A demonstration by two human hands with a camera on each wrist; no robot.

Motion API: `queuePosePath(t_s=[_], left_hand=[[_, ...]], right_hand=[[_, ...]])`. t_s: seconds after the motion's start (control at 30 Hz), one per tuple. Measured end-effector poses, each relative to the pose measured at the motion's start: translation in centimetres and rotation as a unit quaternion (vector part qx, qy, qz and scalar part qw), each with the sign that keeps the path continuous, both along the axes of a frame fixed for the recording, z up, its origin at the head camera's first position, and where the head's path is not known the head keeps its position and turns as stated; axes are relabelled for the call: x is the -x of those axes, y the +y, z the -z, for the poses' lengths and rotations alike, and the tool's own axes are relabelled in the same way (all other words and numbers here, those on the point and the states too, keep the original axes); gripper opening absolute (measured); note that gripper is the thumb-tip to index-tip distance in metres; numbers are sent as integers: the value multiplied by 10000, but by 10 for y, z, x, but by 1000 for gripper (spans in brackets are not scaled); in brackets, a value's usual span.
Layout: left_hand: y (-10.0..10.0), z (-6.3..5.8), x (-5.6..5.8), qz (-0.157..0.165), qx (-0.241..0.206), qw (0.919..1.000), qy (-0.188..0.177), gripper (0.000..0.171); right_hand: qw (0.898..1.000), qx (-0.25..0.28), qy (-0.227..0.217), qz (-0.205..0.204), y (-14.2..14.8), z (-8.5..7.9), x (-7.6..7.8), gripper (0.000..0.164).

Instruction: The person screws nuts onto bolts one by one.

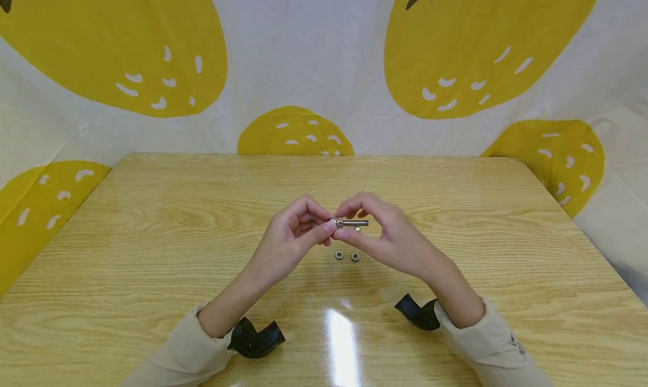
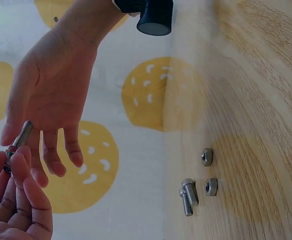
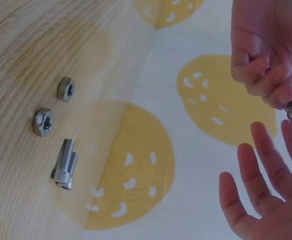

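Observation:
In the head view my left hand (image 1: 291,232) pinches a metal bolt (image 1: 356,223) at its head end, thumb on the near side. The shank points right. A nut (image 1: 341,223) sits on the bolt close to the head. My right hand (image 1: 385,232) has thumb and index finger at either side of this nut; its other fingers extend loosely in the right wrist view. Below the hands, two loose nuts (image 3: 43,122) lie on the table. Beside them rest two more bolts (image 3: 64,167), side by side, mostly hidden by my right hand in the head view.
The wooden table (image 1: 177,252) reaches back to a white cloth (image 1: 304,49) with yellow fruit shapes. Black wrist mounts (image 1: 255,339) stick out from both sleeves. A bright reflection shows on the table's near part.

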State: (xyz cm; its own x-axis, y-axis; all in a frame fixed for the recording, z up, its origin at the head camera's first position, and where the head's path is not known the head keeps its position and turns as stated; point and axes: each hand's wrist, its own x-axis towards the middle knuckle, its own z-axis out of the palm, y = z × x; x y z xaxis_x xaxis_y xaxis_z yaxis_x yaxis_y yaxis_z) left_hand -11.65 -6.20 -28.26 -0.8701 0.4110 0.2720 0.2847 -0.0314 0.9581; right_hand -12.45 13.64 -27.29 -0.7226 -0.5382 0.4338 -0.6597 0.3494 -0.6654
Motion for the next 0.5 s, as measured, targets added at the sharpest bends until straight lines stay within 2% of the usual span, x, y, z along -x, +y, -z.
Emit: queuePosePath(t_s=[0.17,0.4,0.5], left_hand=[[0,-1,-1,-19,-14,10000,-54,13],[0,-1,-1,-3,-38,10000,-47,13],[0,-1,-1,-5,-32,10000,-42,13]], right_hand=[[9996,136,230,-109,0,1,1,24],[9991,229,306,-175,0,3,2,18],[9992,198,297,-178,0,4,3,10]])
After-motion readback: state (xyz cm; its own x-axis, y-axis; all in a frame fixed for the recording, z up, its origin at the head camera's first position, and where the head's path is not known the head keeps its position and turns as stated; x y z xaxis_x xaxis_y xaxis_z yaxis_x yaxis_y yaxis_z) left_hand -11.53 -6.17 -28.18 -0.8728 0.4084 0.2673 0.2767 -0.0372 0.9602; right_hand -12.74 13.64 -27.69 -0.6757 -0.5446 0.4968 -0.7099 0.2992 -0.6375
